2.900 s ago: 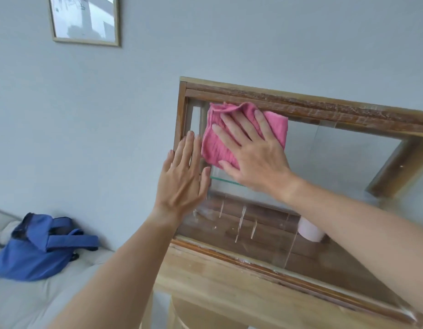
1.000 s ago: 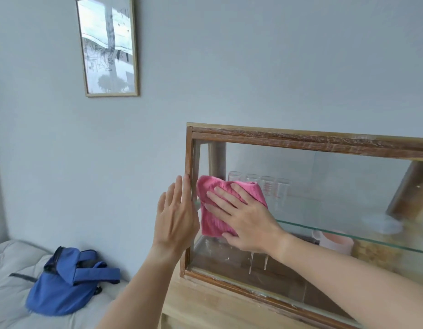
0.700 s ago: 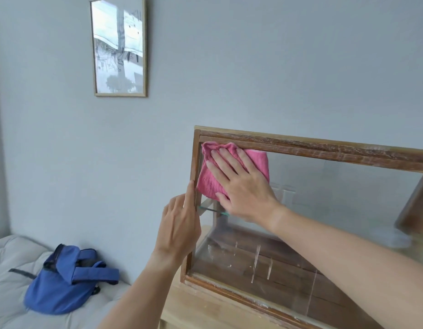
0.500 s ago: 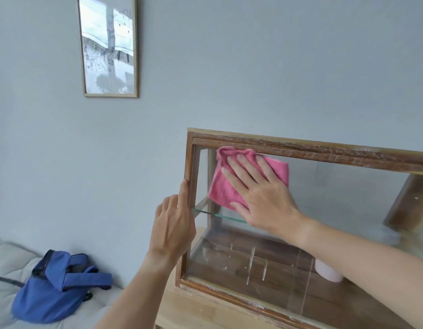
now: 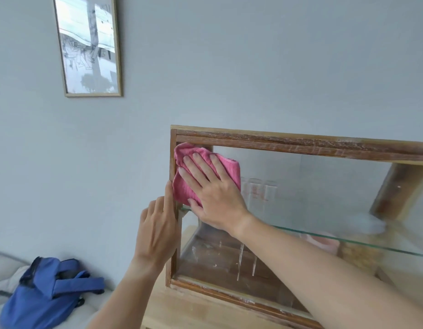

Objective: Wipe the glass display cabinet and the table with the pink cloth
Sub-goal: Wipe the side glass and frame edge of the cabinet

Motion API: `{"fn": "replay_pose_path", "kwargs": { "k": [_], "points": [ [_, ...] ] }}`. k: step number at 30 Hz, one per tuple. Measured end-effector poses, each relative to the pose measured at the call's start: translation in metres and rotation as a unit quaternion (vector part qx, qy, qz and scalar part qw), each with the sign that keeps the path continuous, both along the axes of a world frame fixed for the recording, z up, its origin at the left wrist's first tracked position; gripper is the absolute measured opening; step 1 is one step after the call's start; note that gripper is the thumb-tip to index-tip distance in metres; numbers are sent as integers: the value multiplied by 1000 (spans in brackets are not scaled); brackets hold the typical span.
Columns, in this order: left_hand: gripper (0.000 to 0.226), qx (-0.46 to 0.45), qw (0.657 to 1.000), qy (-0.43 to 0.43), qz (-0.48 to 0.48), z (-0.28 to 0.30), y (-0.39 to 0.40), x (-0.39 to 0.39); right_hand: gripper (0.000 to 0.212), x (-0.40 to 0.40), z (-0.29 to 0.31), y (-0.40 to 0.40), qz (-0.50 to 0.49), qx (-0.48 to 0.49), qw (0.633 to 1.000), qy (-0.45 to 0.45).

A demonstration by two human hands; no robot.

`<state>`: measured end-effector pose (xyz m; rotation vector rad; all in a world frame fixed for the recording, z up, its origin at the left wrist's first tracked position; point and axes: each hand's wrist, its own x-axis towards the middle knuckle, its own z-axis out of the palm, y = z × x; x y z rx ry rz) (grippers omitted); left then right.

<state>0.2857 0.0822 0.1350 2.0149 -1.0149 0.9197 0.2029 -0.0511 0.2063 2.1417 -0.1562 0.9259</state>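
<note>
A glass display cabinet (image 5: 300,144) with a worn wooden frame stands on a light wooden table (image 5: 194,309). My right hand (image 5: 213,193) lies flat on the pink cloth (image 5: 182,188) and presses it against the front glass in the upper left corner. My left hand (image 5: 158,229) rests against the cabinet's left wooden post, index finger pointing up along it, other fingers curled. Inside, clear glasses (image 5: 258,188) stand on a glass shelf (image 5: 348,238).
A blue backpack (image 5: 46,293) lies on a pale cushion at the lower left. A framed picture (image 5: 89,46) hangs on the grey wall above it. A pink cup (image 5: 322,241) sits inside the cabinet below the shelf.
My right hand has slid the pink cloth left into the top left corner of the glass. My left hand stays on the left post with its fingers curled.
</note>
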Motion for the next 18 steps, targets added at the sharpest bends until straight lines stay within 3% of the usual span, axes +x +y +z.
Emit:
{"fn": "replay_pose_path", "kwargs": {
  "k": [4,9,11,14,18],
  "points": [
    [64,-5,1000,20,0,-8,-3,3,78,-12,-33,-5,-1,0,999,34],
    [64,24,999,29,-17,-11,2,-2,78,-45,-117,-12,-17,-22,990,135],
    [64,43,999,-2,-5,-9,3,-3,82,-64,-135,-18,-38,-15,987,155],
    [66,60,998,-28,7,-9,6,2,85,-89,-121,-30,-26,-21,988,153],
    [66,53,999,8,2,-26,1,-3,86,-95,-42,-38,-28,-5,999,44]
  ]
}}
